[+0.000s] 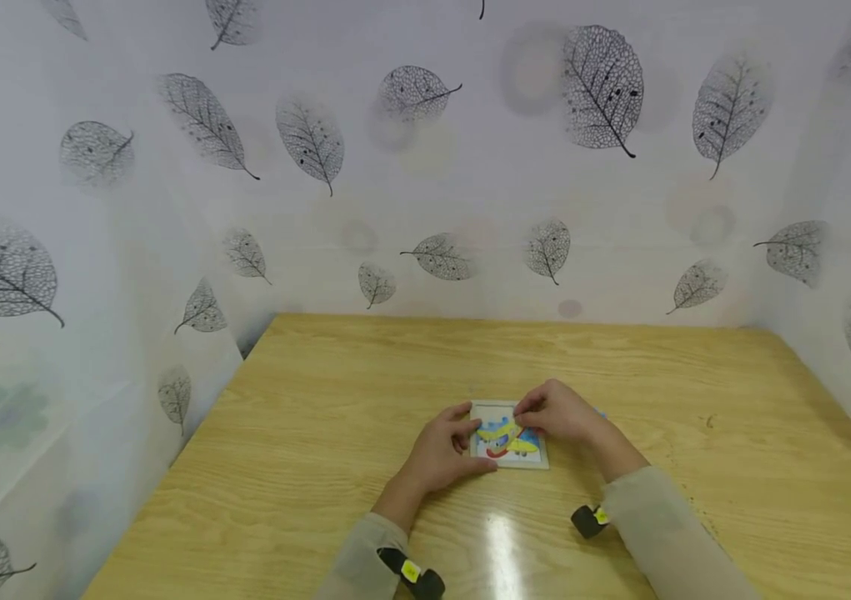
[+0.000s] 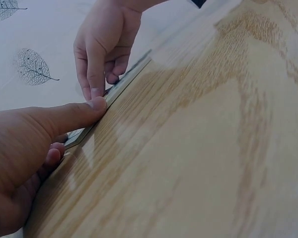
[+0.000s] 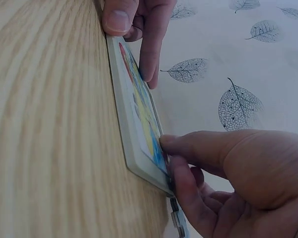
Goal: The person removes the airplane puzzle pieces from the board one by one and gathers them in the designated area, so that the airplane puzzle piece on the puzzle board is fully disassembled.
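Note:
A small square jigsaw puzzle [image 1: 509, 446] with a yellow, blue and red airplane picture lies in a pale tray frame [image 3: 134, 161] on the table. My left hand [image 1: 438, 450] grips the frame at its left side. Its thumb [image 2: 84, 115] lies along the near edge, with the other fingers at the far side. Over the upper right of the picture, my right hand [image 1: 556, 410] has thumb and fingertips pinched together on a puzzle piece, which they mostly hide. In the right wrist view, the right hand's thumb [image 3: 188, 146] touches the picture's edge.
Beyond the frame, by the right hand, lies a loose puzzle piece [image 3: 177, 218] with a dark edge, partly hidden. The wood-grain table [image 1: 335, 375] meets leaf-patterned sheeting [image 1: 463, 183] at the back and sides. Each wrist wears a black camera strap [image 1: 410, 573].

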Available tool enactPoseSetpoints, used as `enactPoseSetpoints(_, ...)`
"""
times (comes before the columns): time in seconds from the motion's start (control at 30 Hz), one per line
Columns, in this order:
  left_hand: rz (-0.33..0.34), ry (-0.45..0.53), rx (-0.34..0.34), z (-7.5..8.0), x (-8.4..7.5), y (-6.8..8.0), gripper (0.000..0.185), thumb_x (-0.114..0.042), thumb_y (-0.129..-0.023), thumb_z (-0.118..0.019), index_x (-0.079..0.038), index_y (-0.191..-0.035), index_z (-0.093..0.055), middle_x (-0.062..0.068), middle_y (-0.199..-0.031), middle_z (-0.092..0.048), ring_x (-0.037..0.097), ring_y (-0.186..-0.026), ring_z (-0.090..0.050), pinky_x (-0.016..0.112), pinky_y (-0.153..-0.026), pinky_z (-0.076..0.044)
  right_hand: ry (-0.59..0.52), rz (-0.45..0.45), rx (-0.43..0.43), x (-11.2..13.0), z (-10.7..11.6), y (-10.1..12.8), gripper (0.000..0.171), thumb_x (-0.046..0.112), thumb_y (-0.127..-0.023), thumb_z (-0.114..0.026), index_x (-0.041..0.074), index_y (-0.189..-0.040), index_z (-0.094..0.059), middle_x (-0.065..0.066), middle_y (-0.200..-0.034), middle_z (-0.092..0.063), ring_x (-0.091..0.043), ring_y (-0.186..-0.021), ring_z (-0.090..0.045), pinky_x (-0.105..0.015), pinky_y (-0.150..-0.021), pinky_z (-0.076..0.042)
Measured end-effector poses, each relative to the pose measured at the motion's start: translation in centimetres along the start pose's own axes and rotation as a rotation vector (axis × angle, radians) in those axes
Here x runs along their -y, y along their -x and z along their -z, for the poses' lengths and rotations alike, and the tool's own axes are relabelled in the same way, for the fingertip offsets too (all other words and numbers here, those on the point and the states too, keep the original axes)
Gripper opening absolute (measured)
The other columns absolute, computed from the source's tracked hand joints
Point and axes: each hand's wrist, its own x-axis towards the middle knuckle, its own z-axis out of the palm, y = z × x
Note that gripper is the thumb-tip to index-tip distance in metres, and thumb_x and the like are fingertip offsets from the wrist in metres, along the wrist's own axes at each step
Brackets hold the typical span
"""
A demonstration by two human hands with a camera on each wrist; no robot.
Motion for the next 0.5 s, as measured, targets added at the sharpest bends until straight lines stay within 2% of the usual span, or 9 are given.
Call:
enactPoseSetpoints(0.13,-0.008,0.004,-0.001,0.06,-0.1,0.02,0.072,-0.04,-0.066,-0.081,-0.005,-0.124,-0.058,0.005,-0.142,-0.039,0.006,-0.077,-0.048,0.019,-0.067,-0.043,0.094,0.026,-0.05,0.36,0.11,0.02,0.006,0.012,-0.082,-0.07,0.007,-0.083,-0.073,0.001,-0.082,-0.068,-0.013,-0.075,-0.057,-0.031,-0.068,-0.047)
enactPoseSetpoints(0.3,0.0,-0.001,0.002,0.1,-0.15,0.02,0.071,-0.04,-0.066,-0.081,-0.005,-0.124,-0.058,0.004,-0.143,-0.038,0.007,-0.079,-0.049,0.02,-0.067,-0.043,0.138,0.034,-0.068,0.32,0.15,0.06,0.006,0.015,-0.081,-0.071,0.01,-0.082,-0.073,0.002,-0.087,-0.066,-0.017,-0.087,-0.056,-0.038,-0.078,-0.045)
enactPoseSetpoints(0.5,0.009,-0.01,0.004,-0.03,-0.03,-0.01,0.071,-0.04,-0.066,-0.082,-0.007,-0.123,-0.059,0.004,-0.143,-0.039,0.006,-0.08,-0.049,0.019,-0.067,-0.044,0.1,-0.019,-0.075,0.38,0.29,0.2,0.018,0.014,-0.085,-0.067,0.009,-0.102,-0.068,-0.003,-0.093,-0.061,-0.016,-0.078,-0.056,-0.033,-0.069,-0.046)
